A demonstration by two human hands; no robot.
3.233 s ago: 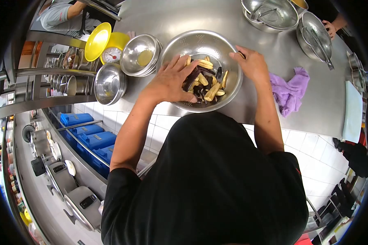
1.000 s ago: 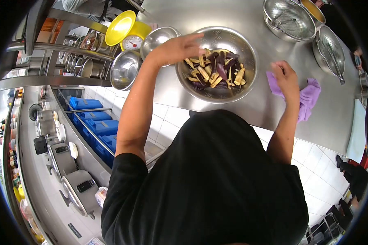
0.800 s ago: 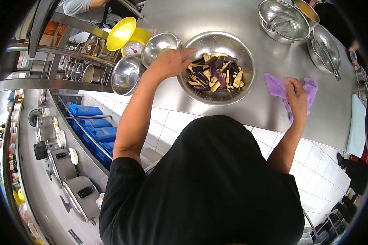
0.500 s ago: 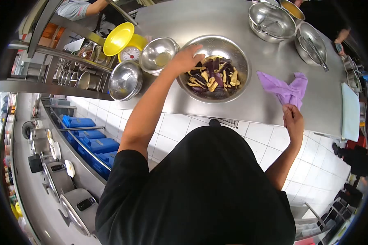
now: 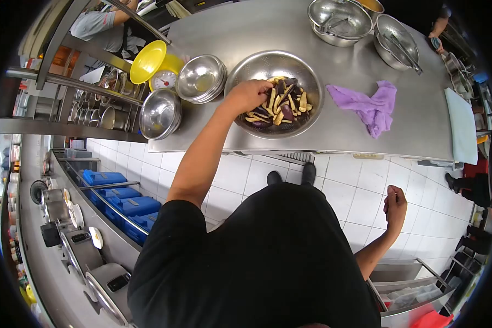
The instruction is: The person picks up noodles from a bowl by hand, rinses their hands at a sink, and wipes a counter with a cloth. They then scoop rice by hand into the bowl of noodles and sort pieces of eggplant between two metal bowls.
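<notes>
A wide steel colander stands on the metal table, holding cut eggplant pieces with dark purple skin and pale yellowish flesh. My left hand reaches over its left rim, with the fingers curled down onto the eggplant at the left of the heap; the fingertips are partly hidden. A crumpled purple cloth lies flat on the table right of the colander. My right hand hangs over the floor in front of the table, away from the cloth, fingers curled in and nothing visible in them.
Stacked steel bowls, more bowls and a scale with a yellow pan stand left. Nested colanders and a bowl with tongs are at far right. Other people work beyond both ends of the table.
My left hand has lowered from above the colander onto the eggplant, and the heap looks rearranged. My right hand has let go of the purple cloth and dropped back from the table.
</notes>
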